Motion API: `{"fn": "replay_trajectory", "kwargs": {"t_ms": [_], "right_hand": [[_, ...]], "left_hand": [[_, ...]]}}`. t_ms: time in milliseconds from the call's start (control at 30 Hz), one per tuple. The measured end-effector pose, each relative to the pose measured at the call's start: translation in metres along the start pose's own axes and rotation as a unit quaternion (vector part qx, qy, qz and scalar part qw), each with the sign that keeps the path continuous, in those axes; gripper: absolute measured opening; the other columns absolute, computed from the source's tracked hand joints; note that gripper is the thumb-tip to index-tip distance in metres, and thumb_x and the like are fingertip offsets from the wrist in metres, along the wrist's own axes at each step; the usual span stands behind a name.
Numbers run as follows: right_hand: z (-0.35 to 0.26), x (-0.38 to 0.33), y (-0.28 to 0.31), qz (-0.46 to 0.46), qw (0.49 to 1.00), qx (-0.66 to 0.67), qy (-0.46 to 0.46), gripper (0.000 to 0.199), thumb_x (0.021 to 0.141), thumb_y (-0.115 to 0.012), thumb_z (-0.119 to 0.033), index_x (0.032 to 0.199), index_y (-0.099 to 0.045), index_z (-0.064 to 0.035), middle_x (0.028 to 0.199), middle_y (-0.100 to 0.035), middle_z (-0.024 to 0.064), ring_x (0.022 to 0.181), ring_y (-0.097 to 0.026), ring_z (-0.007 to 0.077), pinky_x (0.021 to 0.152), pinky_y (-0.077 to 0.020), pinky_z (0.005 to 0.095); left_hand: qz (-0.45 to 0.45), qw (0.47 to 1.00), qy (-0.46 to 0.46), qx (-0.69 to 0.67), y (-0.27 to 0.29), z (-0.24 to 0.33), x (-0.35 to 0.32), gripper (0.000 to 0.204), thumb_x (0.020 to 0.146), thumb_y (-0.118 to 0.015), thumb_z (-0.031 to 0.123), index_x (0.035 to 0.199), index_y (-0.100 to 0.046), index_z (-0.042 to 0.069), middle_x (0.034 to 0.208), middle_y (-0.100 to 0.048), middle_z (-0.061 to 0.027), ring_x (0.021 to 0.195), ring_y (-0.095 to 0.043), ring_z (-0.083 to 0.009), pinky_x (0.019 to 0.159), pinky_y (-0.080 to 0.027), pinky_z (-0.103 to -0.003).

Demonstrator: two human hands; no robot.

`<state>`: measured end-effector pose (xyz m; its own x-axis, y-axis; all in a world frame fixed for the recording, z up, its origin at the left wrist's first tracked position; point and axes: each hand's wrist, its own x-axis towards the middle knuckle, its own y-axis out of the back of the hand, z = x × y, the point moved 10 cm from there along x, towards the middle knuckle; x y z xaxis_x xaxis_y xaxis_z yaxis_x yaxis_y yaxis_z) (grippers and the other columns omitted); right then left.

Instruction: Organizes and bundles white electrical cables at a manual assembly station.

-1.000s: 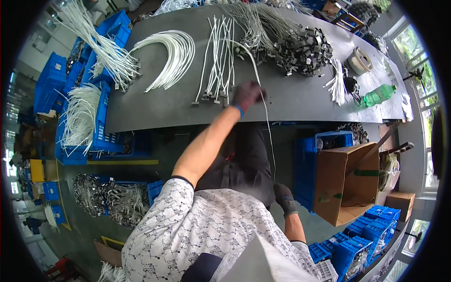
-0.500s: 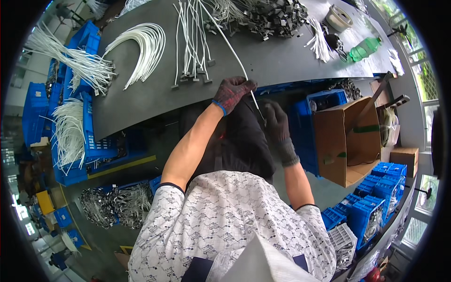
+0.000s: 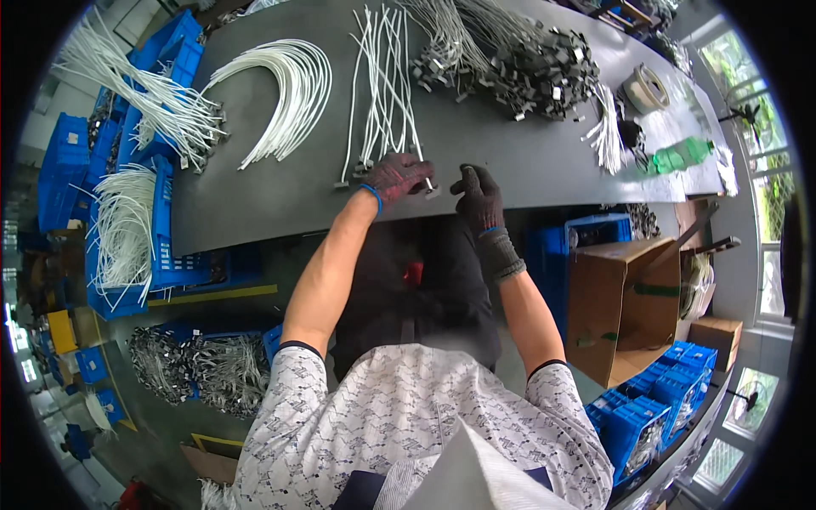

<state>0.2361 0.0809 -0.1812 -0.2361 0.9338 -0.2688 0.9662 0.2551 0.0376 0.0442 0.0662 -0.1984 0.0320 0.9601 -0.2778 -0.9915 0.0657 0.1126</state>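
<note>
My left hand [image 3: 399, 177], in a dark red and black knitted glove, is closed around the lower part of a white cable [image 3: 414, 127] at the front of the dark table. A small grey connector [image 3: 432, 192] shows just past its fingertips. Under and beside that hand lie several white cables [image 3: 374, 93] with grey connectors at their near ends. To the right, my right hand [image 3: 479, 201], in a dark grey glove, hovers over the table's front edge, apart from the connector. Its fingers are curled; whatever they pinch is too small to make out.
A curved bundle of white cables [image 3: 310, 81] lies left on the table [image 3: 280, 200]. A pile of dark connectors [image 3: 552, 76], a tape roll [image 3: 646, 89] and a green bottle [image 3: 682, 155] are at the right. Blue crates [image 3: 161, 221] and an open cardboard box [image 3: 599, 310] flank me.
My left hand has moved left with the cable, and a grey connector now shows by its fingertips. My right hand has risen from below the table edge. The whole view has shifted.
</note>
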Motion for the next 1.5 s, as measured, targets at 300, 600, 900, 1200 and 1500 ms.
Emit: {"fn": "replay_trajectory", "kwargs": {"t_ms": [300, 600, 900, 1200, 1500], "right_hand": [[-0.070, 0.169, -0.013, 0.139, 0.841, -0.450, 0.267, 0.051, 0.091, -0.062, -0.033, 0.135, -0.053, -0.0099, 0.098, -0.069, 0.0242, 0.092, -0.067, 0.0442, 0.078, -0.0534, 0.0522], [-0.006, 0.221, 0.026, 0.153, 0.824, -0.516, 0.177, 0.038, 0.087, -0.064, -0.030, 0.112, -0.061, -0.0015, 0.097, -0.067, 0.0241, 0.090, -0.065, 0.0451, 0.077, -0.0527, 0.0524], [0.047, 0.035, 0.112, 0.086, 0.934, -0.325, 0.120, 0.025, 0.095, -0.059, -0.018, 0.114, -0.059, -0.0014, 0.089, -0.065, 0.0126, 0.072, -0.064, 0.0231, 0.062, -0.0522, 0.0363], [0.355, -0.267, 0.266, -0.101, 0.839, -0.523, -0.111, 0.010, 0.077, -0.061, -0.012, 0.083, -0.065, -0.0039, 0.078, -0.064, 0.0239, 0.082, -0.064, 0.0452, 0.072, -0.0517, 0.0523], [0.246, -0.243, 0.158, -0.030, 0.931, -0.365, 0.017, 0.016, 0.088, -0.060, -0.014, 0.099, -0.065, -0.0037, 0.093, -0.066, 0.0241, 0.095, -0.063, 0.0456, 0.078, -0.0508, 0.0502]], "left_hand": [[0.419, 0.751, 0.052, 0.509, 0.223, -0.036, -0.037, 0.040, 0.088, -0.063, 0.039, 0.109, -0.065, 0.005, 0.117, -0.063, -0.0199, 0.108, -0.063, -0.0394, 0.088, -0.052, -0.051], [0.276, 0.742, 0.207, 0.576, 0.289, -0.086, -0.014, 0.028, 0.094, -0.055, 0.036, 0.103, -0.066, 0.012, 0.114, -0.065, -0.0157, 0.099, -0.068, -0.0357, 0.081, -0.056, -0.049], [0.238, 0.741, 0.152, 0.609, 0.276, -0.077, -0.034, 0.022, 0.093, -0.056, 0.021, 0.105, -0.070, 0.010, 0.103, -0.072, -0.0171, 0.096, -0.071, -0.0343, 0.079, -0.058, -0.047], [0.225, 0.805, 0.181, 0.518, 0.291, -0.098, -0.055, 0.023, 0.085, -0.061, 0.021, 0.095, -0.073, 0.004, 0.098, -0.072, -0.0202, 0.091, -0.071, -0.0355, 0.082, -0.058, -0.045], [0.004, 0.976, -0.045, -0.214, 0.084, -0.038, -0.023, 0.044, 0.086, -0.075, 0.013, 0.125, -0.059, 0.003, 0.104, -0.070, -0.0090, 0.090, -0.070, -0.0192, 0.081, -0.059, -0.037]]}}
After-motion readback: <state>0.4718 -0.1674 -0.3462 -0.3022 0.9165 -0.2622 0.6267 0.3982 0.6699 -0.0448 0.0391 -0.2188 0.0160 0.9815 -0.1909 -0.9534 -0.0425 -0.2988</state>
